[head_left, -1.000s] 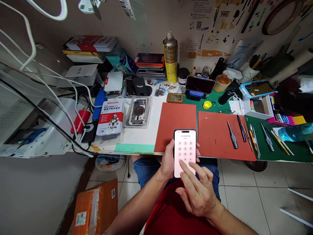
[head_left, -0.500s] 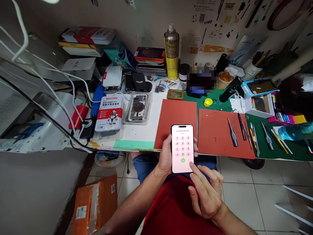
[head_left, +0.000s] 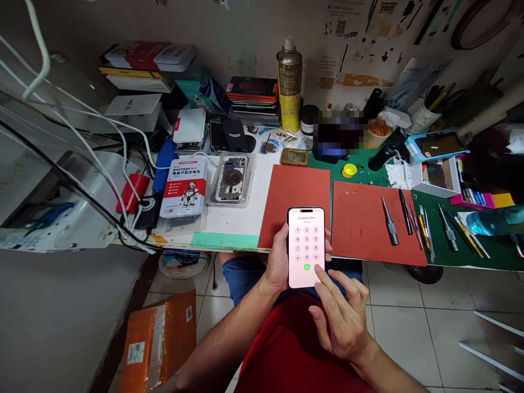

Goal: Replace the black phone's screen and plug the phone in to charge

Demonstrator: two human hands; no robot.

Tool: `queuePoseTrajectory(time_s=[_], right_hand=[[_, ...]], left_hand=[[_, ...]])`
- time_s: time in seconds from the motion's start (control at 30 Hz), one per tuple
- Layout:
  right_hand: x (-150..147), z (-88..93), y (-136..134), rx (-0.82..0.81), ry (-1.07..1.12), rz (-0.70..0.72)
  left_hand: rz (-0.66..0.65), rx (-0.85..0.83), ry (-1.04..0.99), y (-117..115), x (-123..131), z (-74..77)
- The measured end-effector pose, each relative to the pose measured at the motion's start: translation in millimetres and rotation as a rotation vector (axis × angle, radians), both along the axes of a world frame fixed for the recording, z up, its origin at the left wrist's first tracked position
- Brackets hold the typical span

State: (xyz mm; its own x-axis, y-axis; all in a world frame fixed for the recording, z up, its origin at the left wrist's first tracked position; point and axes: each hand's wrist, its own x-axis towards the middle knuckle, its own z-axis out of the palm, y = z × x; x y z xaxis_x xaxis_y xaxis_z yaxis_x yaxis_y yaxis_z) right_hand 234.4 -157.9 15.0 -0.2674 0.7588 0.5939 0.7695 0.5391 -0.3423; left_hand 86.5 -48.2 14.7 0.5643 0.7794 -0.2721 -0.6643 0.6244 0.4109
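A smartphone [head_left: 306, 248] with a lit pink dial-pad screen is held upright in my left hand [head_left: 279, 262], thumb along its left edge and fingertips showing at its right edge. A row of digits stands at the top of the screen, and a green call button sits below the keys. My right hand [head_left: 341, 314] has its fingers apart, the index fingertip on or just over the lower right of the screen, beside the call button. Whether that finger touches the glass I cannot tell. Behind the phone lies a red-brown mat [head_left: 297, 199] at the bench's front edge.
An opened phone [head_left: 232, 177] lies in a clear tray beside a battery box [head_left: 184, 188]. A second mat [head_left: 364, 229] bears a pen-shaped tool [head_left: 390, 221]; several tweezers and drivers lie right of it. A spray can [head_left: 289, 87] stands behind. Cables [head_left: 123, 158] hang at the left.
My right index finger has moved slightly up and left on the screen. The digit row has become shorter at its end. My left hand still holds the phone.
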Motion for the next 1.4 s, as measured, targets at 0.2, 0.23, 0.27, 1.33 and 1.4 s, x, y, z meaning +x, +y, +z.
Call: queuePoseTrajectory(time_s=[0.2,0.23,0.27,1.33,1.4], right_hand=[[-0.4,0.3,0.7,0.01,0.003,-0.009],[-0.5,0.1,1.0,0.012,0.005,-0.013],[-0.7,-0.2,1.3,0.012,0.006,-0.017],[16.3,8.3,-10.3,0.069,0.054,0.058],[17.9,9.2,-11.5,0.079,0.055,0.063]], left_hand=[[-0.004,-0.003,0.003,0.2,0.2,-1.4],[-0.006,-0.006,0.003,0.1,0.4,-1.7],[-0.006,-0.008,0.004,0.1,0.6,-1.9],[0.094,-0.055,0.065,9.6,5.5,8.1],[0.097,-0.059,0.068,10.1,4.9,7.9]])
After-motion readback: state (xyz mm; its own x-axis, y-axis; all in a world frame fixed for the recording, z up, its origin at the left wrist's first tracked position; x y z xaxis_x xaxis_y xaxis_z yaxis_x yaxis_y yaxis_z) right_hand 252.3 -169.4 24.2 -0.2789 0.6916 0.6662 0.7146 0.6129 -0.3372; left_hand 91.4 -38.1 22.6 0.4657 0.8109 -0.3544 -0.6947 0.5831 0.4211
